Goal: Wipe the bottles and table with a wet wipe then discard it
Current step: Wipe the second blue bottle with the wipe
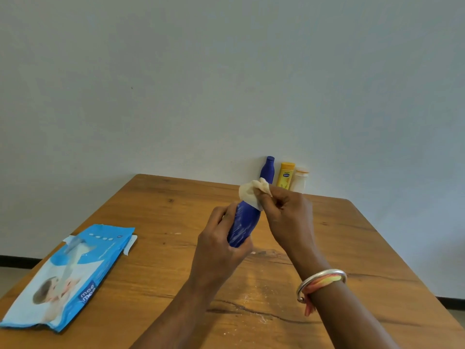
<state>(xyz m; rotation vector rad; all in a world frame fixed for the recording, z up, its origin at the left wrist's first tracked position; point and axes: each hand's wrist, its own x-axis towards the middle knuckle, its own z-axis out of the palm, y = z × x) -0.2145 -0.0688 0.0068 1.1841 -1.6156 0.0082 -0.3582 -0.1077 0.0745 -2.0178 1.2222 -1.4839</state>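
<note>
My left hand (pixel 219 245) grips the lower body of a dark blue bottle (pixel 242 224), held tilted above the wooden table (pixel 156 260). My right hand (pixel 286 217) pinches a white wet wipe (pixel 250 193) wrapped over the bottle's upper end, hiding its cap. At the table's far edge, against the wall, stand a second blue bottle (pixel 267 170), a yellow bottle (pixel 286 175) and a white bottle (pixel 300 180), side by side and upright.
A blue wet-wipe pack (pixel 68 275) lies flat at the table's left edge, its flap lifted. White specks and smears dot the wood near the front middle (pixel 251 301). A plain wall rises behind the table.
</note>
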